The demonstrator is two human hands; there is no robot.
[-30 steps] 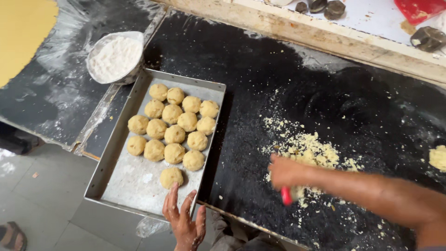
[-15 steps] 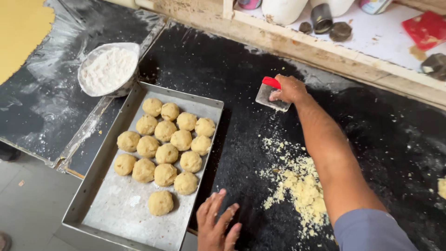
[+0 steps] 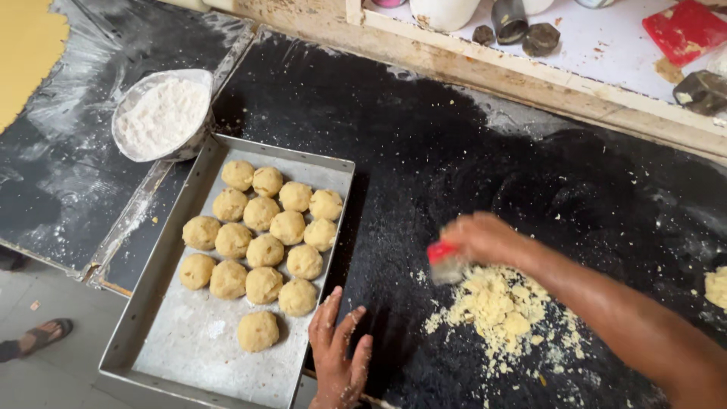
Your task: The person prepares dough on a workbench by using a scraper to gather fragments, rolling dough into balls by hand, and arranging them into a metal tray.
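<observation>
Your right hand pinched a blurred red-handled scraper against pale crumbly dough; left hand spread flat; fourteen dough balls at nine o'clock.

black worktop, wooden ledge; grey floor

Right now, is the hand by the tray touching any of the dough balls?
Apart. The head view shows the left hand flat on the black counter beside the tray, with bare metal between it and the nearest dough ball.
</observation>
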